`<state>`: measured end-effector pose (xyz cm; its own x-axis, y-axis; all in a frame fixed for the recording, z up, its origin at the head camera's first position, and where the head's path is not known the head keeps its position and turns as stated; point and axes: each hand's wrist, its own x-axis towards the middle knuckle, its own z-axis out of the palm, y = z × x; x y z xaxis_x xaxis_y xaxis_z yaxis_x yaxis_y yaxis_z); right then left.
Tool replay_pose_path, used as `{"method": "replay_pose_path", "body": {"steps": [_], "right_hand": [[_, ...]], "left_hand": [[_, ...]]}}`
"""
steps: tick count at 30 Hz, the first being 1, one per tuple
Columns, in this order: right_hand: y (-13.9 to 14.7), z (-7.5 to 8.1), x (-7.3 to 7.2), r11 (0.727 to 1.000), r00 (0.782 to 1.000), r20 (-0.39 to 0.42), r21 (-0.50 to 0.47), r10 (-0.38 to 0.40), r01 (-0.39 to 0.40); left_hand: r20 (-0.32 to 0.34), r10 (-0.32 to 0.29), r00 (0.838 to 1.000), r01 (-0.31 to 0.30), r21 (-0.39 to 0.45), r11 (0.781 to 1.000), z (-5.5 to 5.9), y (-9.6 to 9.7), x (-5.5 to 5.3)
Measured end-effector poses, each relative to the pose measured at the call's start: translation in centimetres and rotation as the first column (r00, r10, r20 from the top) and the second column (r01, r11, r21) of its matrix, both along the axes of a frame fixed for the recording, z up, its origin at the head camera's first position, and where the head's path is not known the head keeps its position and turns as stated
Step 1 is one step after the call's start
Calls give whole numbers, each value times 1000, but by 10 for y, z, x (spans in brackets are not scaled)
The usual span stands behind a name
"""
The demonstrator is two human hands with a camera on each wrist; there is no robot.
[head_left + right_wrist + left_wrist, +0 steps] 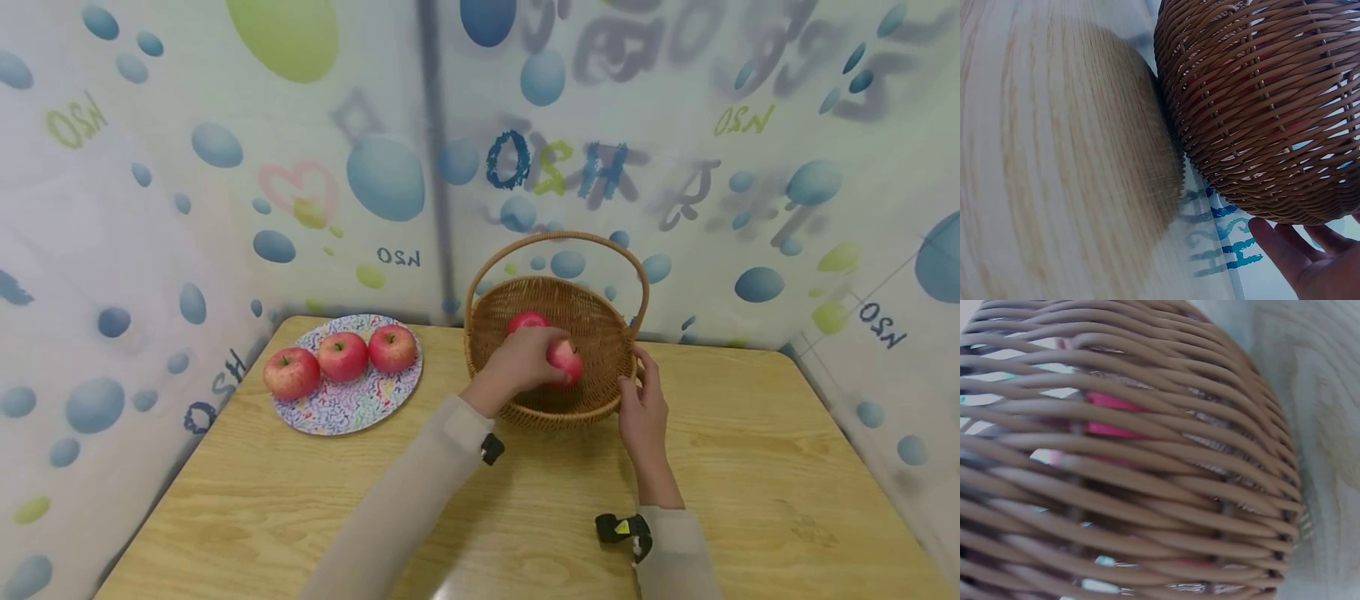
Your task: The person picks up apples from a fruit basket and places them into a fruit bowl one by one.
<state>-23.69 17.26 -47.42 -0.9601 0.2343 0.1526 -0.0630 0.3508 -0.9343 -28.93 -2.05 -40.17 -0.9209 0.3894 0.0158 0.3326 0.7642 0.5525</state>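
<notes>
In the head view, a brown wicker basket (600,408) with an arched handle stands near the back of the table. Reaching inside it, my left hand (517,360) grips a red apple (567,358) with thumb and fingers. Another red apple (527,320) lies behind that hand in the basket, partly covered. My right hand (643,412) holds the basket's right rim. In the right wrist view, fingers of the right hand (1310,256) touch the edge of the basket (1260,106). Wicker weave (1147,462) fills most of the left wrist view, with red showing through the gaps.
On the left of the wooden table (750,467), an oval patterned plate (352,417) carries three red apples (343,357) in a row. A printed curtain (390,100) with blue and green dots surrounds the table's back and sides.
</notes>
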Motion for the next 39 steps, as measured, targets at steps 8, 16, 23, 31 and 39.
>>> {"method": "replay_pose_path", "body": {"steps": [8, 16, 23, 31, 39], "right_hand": [[0, 0, 1, 1000, 1000, -1, 3, 1, -1], [0, 2, -1, 1000, 1000, 0, -22, 20, -20], [1, 4, 0, 998, 999, 19, -49, 31, -30], [0, 1, 0, 999, 1000, 13, -36, 27, -26], [1, 0, 2, 999, 1000, 11, -28, 18, -18]], "left_hand": [[-45, 7, 999, -2, 128, 992, 7, -8, 13], [-102, 96, 990, -63, 288, 956, 10, -26, 39], [-154, 128, 980, -56, 401, 915, 14, -38, 58], [-196, 154, 968, -36, 500, 865, 9, -56, 75], [-204, 227, 952, -65, 593, 803, 1, -79, 87]]}}
